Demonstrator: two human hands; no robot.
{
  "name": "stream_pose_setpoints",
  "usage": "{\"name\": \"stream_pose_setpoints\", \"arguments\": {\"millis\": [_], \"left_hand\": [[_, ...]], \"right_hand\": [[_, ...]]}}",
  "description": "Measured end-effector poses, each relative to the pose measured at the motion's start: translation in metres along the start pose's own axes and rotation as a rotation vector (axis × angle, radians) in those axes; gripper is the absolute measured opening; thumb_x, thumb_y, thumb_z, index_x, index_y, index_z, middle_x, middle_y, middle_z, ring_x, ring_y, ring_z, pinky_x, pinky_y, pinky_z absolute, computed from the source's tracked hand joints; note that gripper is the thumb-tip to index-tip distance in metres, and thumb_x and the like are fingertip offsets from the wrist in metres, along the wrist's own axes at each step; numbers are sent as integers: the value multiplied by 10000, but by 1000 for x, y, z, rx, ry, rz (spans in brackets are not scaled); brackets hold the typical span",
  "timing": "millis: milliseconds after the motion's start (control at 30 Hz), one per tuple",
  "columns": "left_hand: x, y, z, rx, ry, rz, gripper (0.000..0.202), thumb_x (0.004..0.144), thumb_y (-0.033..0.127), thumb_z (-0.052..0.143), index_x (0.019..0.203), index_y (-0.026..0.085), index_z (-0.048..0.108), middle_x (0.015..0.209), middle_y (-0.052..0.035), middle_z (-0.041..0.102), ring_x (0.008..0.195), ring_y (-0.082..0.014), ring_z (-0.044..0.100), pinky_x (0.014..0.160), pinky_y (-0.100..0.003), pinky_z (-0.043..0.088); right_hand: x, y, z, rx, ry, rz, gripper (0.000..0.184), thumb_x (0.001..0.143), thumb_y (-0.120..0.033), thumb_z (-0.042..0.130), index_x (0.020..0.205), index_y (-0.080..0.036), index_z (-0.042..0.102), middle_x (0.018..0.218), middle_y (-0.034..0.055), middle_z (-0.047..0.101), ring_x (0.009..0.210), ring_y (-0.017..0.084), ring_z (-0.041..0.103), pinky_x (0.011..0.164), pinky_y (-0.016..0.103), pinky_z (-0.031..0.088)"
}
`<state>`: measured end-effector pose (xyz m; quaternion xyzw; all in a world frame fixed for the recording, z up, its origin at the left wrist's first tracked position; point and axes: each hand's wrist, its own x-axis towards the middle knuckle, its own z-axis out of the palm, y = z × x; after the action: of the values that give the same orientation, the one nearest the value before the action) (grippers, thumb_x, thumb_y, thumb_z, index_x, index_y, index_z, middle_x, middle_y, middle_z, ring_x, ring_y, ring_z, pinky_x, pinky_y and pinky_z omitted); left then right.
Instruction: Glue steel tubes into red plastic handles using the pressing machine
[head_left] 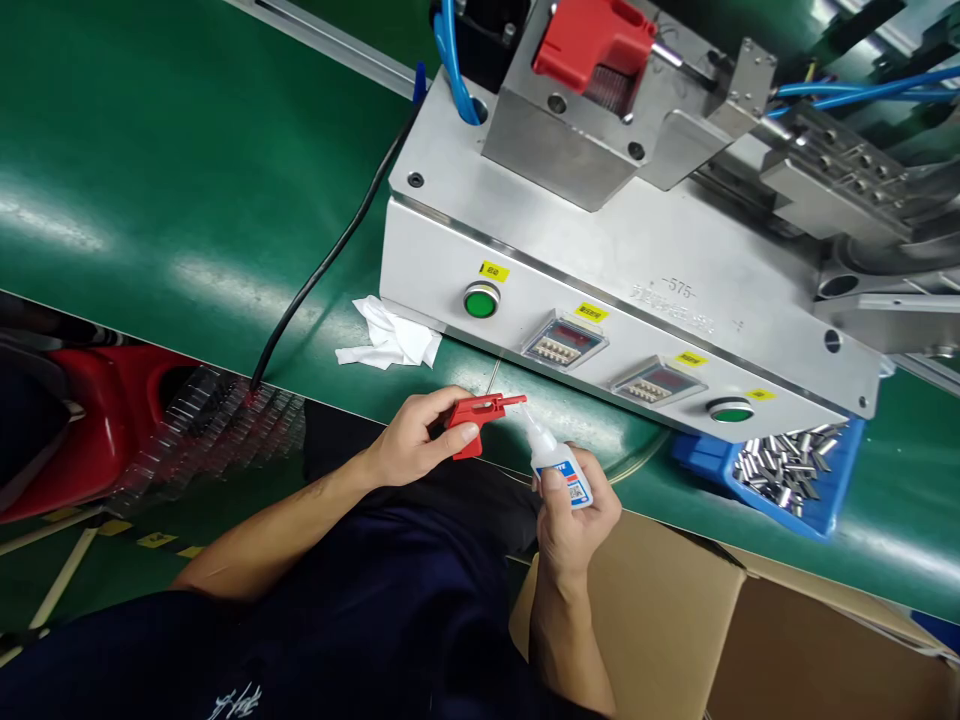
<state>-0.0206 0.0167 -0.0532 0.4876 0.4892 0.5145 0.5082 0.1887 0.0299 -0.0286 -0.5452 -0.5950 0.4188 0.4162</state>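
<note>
My left hand point(421, 440) is closed round a red plastic pistol-shaped part point(474, 412), its thin barrel-like end pointing right. In my right hand point(577, 510) is a small white glue bottle point(559, 468) with a blue and red label. The bottle's clear narrow nozzle slants up and left, close to the tip of the red part; whether they touch I cannot tell. Both hands are near the front edge of the green table, just before a metal machine point(600, 290). A similar red part point(596, 45) sits in the machine's holder above.
A blue bin point(832, 500) of short metal tubes point(791, 465) stands to the right. White crumpled tissue point(394, 335) lies left of the machine, beside a black cable point(330, 260). A cardboard box point(660, 600) is below the table edge. Clear plastic trays point(210, 430) lie at lower left.
</note>
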Motion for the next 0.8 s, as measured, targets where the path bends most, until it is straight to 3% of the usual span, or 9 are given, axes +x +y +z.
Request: {"name": "stream_pose_setpoints", "arguments": {"millis": [233,467,800], "left_hand": [[1,0,-1,-1,-1,46,288,1028,433,650,1034,150,700,753,10,626,608,-120,522,575,-216,435],[1,2,-1,48,-11,19,400,1042,533,609,1074,151,723,786,-14,676,662,-149,578,652,-248,485],[-1,0,-1,57,-20,39,334,1043,465,622,1080,149,725,817,-18,692,682,-149,593,669,-243,489]], "right_hand": [[4,-20,0,-137,-28,-1,405,971,-544,691,772,-197,632,594,-44,471,476,105,349,472,261,314],[2,-18,-2,-187,-38,17,438,974,-558,672,729,-203,592,556,-48,449,463,105,329,461,264,297],[1,-16,-4,-157,0,-12,404,981,-508,695,740,-199,597,585,-47,461,489,105,357,482,261,292]]}}
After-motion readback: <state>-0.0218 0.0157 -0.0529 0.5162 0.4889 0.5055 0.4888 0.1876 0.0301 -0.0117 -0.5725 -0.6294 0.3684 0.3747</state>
